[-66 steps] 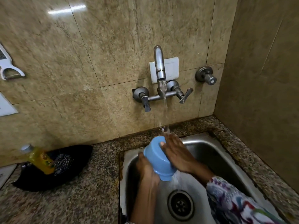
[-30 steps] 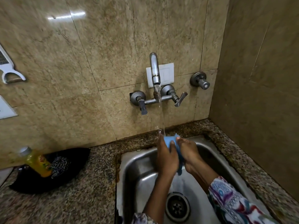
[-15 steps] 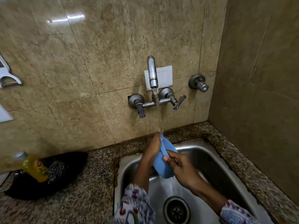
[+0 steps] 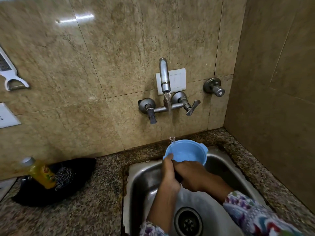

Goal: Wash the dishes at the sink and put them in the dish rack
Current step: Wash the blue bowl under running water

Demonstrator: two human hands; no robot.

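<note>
Fingers (image 4: 169,157) of the left hand (image 4: 170,174) curl over the near rim of the bowl (image 4: 187,153), thumb hooked inside the rim, clamping it. Right hand (image 4: 194,174) is closed around the bowl's lower wall from the near side; its fingertips are hidden beneath the bowl. Both hands touch each other at the knuckles.

Bowl: blue plastic, upright, mouth tilted slightly toward the camera, with a small lug on its right rim. It is held above the back edge of the sink (image 4: 139,181), directly under the tap (image 4: 164,75). A little water lies in the bowl.

Water (image 4: 171,116) runs in a thin stream from the spout and strikes the bowl's far rim, left of centre.

Tap: wall-mounted, with two lever handles below the spout. A separate valve (image 4: 214,87) sits on the wall to the right. A white switch plate (image 4: 177,80) is behind the spout.

Sink: steel, set into a speckled granite counter (image 4: 85,210). Drain (image 4: 188,222) lies at the bottom, below the forearms. Patterned sleeves (image 4: 255,217) cover both arms near the lower edge.

Left of the sink, well apart, a yellow bottle (image 4: 40,172) leans on a black tray (image 4: 42,193) beside a dark scrubber (image 4: 65,176). A white peeler (image 4: 12,77) hangs on the wall at far left.
</note>
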